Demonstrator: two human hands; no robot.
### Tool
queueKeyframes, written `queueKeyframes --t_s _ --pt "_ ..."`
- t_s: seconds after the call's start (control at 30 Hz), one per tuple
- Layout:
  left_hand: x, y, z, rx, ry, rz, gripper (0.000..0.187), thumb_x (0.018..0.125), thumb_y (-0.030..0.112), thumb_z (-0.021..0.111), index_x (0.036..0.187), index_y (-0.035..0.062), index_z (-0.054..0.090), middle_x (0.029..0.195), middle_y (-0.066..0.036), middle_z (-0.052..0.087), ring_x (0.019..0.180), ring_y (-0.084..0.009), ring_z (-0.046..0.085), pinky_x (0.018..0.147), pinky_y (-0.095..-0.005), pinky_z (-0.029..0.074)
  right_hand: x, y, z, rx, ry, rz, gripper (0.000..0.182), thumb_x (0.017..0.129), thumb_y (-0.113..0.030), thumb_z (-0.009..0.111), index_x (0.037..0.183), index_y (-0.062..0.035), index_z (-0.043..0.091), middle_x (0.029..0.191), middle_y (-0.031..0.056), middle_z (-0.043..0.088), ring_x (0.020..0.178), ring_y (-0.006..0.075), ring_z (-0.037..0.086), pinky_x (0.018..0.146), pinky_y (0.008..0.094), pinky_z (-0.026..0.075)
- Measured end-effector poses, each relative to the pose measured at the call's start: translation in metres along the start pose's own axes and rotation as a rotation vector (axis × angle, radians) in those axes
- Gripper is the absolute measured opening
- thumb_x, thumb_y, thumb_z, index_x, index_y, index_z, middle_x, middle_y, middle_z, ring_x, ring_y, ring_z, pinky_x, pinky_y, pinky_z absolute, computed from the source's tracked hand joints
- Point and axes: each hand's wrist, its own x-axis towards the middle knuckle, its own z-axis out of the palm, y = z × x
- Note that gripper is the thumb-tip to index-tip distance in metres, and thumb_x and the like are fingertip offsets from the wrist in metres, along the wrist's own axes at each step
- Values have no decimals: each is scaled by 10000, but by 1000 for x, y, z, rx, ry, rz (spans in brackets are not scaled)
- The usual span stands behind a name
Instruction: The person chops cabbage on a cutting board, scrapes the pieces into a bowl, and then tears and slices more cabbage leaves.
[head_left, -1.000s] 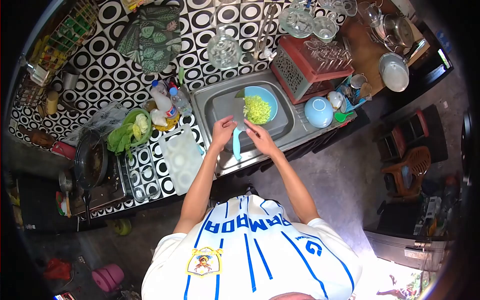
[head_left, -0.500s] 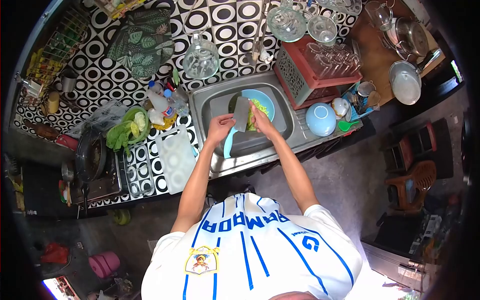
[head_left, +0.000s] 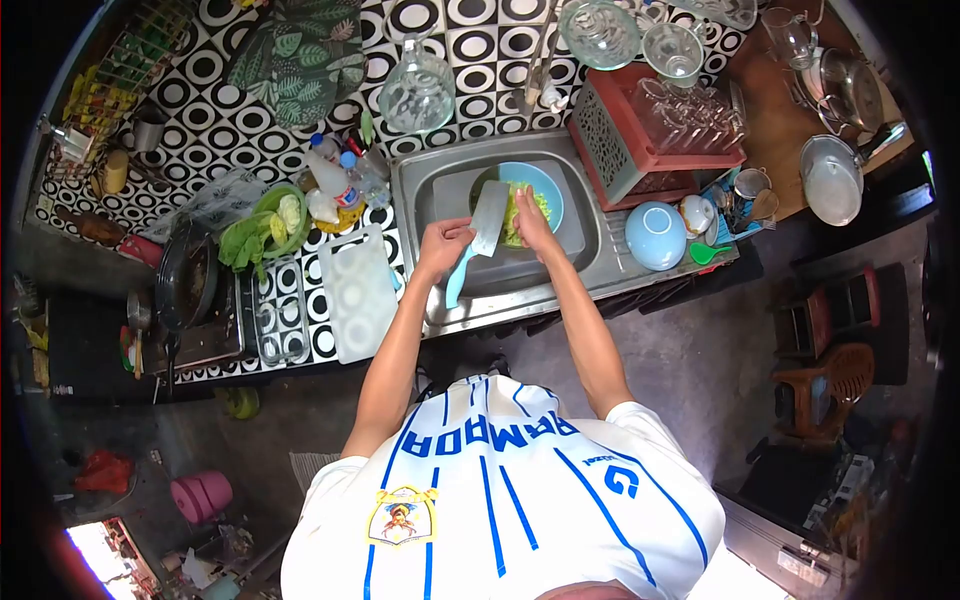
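Over the steel sink [head_left: 590, 262]: the left hand [head_left: 443, 243], fingers curled around the light blue handle, holds a cleaver [head_left: 487, 220] with its blade tilted above the blue bowl [head_left: 550, 192]. The right hand [head_left: 527, 222], fingers pressed together, touches the blade over the shredded greens [head_left: 525, 212]. A white cutting board [head_left: 358, 293] lies left of the sink.

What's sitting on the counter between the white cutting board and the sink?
Nothing: in the head view the cutting board lies right beside the sink, with only patterned counter between.
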Motion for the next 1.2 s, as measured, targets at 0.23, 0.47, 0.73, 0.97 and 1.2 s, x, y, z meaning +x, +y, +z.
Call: queueKeyframes --t_s 0.23,0.47,0.73,0.97,1.2 --pt "-24 -9 -8 -27 140 -19 460 867 152 742 1250 -60 602 946 -75 709 809 -96 636 697 -251 519 -48 41 42 -72 -139 -219 789 960 -441 586 1527 5 266 722 36 571 640 113 540 567 274 445" --pt "-87 -54 -44 -103 303 -63 408 923 141 686 1286 -23 598 1008 -64 701 860 -78 621 754 -235 498 -90 71 116 403 -292 79 608 933 -113 654 1439 5 339 922 95 683 774 145 680 596 245 536" --pt "-123 -108 -123 553 341 195 417 917 202 653 1302 49 612 1184 -142 678 1120 -276 614 973 -403 468 -84 102 199 406 -228 130 341 939 -73 631 1242 31 515 869 88 674 667 152 674 560 263 568" --pt "-172 -124 -197 1208 65 -203 807 837 434 692 1529 247 323 1642 -15 151 1494 -335 162 1058 -751 256 -66 106 247 200 -38 100 456 913 -125 672 1291 85 526 747 64 616 592 131 621 512 281 542" --pt "-190 -114 -247 1183 -6 -216 818 798 381 747 1507 235 366 1628 2 203 1468 -313 229 1073 -718 268 -57 102 295 49 103 -14 330 905 -119 672 1192 37 623 796 75 647 625 150 647 536 292 566"
